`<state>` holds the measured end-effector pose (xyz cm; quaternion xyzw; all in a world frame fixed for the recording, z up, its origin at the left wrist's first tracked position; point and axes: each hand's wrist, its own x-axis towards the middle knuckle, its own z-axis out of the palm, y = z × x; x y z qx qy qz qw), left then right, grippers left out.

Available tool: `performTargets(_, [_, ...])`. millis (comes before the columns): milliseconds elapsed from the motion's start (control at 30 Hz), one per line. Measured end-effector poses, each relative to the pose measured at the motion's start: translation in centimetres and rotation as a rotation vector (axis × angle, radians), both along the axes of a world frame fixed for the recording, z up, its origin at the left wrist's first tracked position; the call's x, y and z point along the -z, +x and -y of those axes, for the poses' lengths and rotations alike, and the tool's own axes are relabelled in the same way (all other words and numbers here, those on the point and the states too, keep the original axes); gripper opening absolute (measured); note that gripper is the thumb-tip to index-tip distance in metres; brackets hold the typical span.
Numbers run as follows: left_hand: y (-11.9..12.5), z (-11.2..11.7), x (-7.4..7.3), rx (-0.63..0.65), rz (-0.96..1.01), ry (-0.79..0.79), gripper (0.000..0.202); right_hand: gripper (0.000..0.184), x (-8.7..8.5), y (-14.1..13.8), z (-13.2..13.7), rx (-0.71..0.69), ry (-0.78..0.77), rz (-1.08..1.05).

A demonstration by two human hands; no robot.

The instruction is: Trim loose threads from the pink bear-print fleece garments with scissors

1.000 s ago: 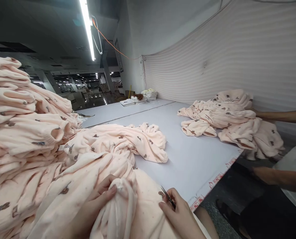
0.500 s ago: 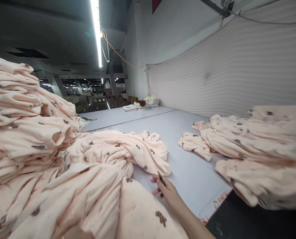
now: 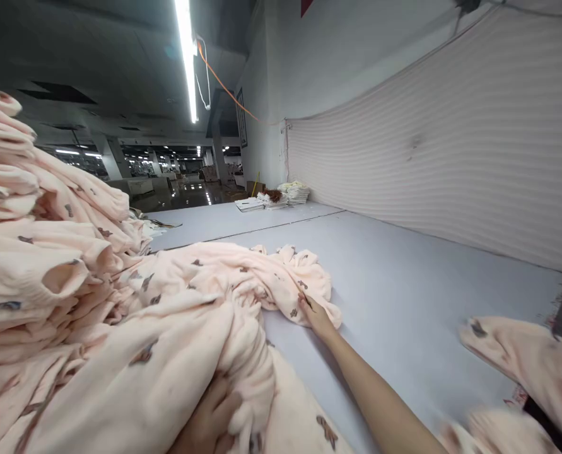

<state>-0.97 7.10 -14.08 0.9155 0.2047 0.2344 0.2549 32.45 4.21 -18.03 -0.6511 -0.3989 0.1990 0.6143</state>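
Observation:
A pale pink fleece garment (image 3: 205, 265) with small brown bear prints lies bunched on the table in front of me. My right hand (image 3: 316, 317) reaches out to its far end and touches the sleeve-like part, fingers closed. The thin tip of a small pointed tool (image 3: 302, 291), like thread snips, shows at those fingers; the rest is hidden. Low in the view my left hand (image 3: 217, 410) is closed on the gathered near part of the fleece, partly covered by folds.
A tall heap of similar pink garments (image 3: 6, 252) rises at left. More pink garments (image 3: 531, 359) hang over the table's right edge. Stacked white papers or cloths (image 3: 290, 195) sit at the far end of the grey table (image 3: 394, 277), beside a striped cloth-covered wall (image 3: 403, 157).
The garments on the right have shifted down and toward the table's edge. My right hand has moved forward onto the sleeve. More of my left hand shows in the folds.

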Motion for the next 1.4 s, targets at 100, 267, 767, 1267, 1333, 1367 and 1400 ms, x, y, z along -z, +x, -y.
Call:
performTargets(100, [3.2,-3.7,0.1,0.149,-0.128,0.328,0.028,0.038,-0.7,0.3,0.6,-0.044,-0.019,-0.036])
performTargets(267, [9.0,-9.6,-0.6,0.226,-0.091,0.390,0.024,0.054,-5.2,-2.1,2.9,-0.161,-0.041,-0.050])
performTargets(767, [8.7,-9.3,-4.0,-0.029,0.166,0.073,0.036,0.054,0.2,-17.5,2.5,0.049,-0.039,-0.036])
performTargets(1267, [-5.5,7.2,-1.8,-0.198,0.347,-0.232,0.013,0.033,-4.8,-21.3,15.0,-0.245,-0.113,0.194])
performTargets(1333, [-5.1,7.4,-2.7,-0.193,0.325,-0.258,0.013,0.027,-4.9,-21.6,14.8,-0.225,-0.162,0.136])
performTargets(1367, [-4.9,7.5,-3.0,-0.182,0.291,-0.254,0.012,0.021,-4.9,-21.7,14.5,-0.199,-0.163,0.061])
performTargets(1400, [-4.7,7.7,-3.3,-0.169,0.248,-0.241,0.011,0.017,-5.0,-21.6,14.2,-0.175,-0.144,-0.025])
